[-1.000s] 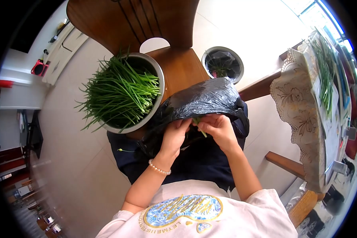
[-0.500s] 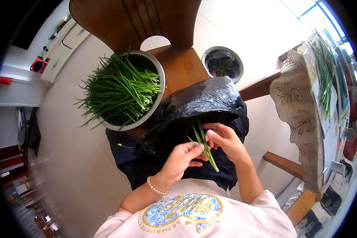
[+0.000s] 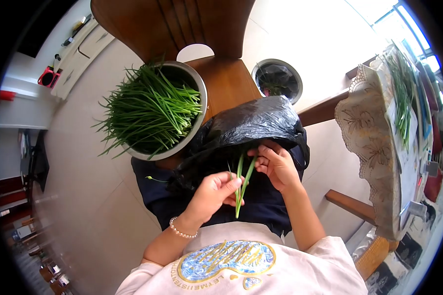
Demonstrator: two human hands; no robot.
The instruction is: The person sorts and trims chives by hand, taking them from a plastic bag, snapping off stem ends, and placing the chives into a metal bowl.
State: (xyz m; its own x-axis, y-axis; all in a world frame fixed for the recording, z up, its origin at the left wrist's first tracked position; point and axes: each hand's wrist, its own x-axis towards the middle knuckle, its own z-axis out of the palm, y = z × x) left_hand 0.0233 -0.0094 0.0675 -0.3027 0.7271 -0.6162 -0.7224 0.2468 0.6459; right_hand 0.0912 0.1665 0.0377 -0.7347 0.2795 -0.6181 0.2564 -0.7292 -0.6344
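Note:
Between thumb and fingers, my left hand (image 3: 216,192) pinches a few long green stalks (image 3: 239,189), whose pale ends point down toward my shirt. The stalks reach up toward the opening of a black plastic bag (image 3: 256,118) on my lap. My right hand (image 3: 275,164) is at that opening, its fingers bent together around the upper part of a stalk; some fingertips are in shadow. To the left, a metal bowl (image 3: 203,105) holds a large heap of green stalks (image 3: 150,110). A single thin stalk (image 3: 155,179) with a bud lies over my dark trousers.
The bowl stands on a wooden chair (image 3: 224,86) in front of me. Behind the bag is a bin (image 3: 300,86) with a dark liner. On the right, a table with a lace cloth (image 3: 362,118) bears more green stalks (image 3: 403,98).
Both hands came down from the bag opening with stalks in view. Since then my left hand has moved left with them, and my right hand has gone back up to the opening.

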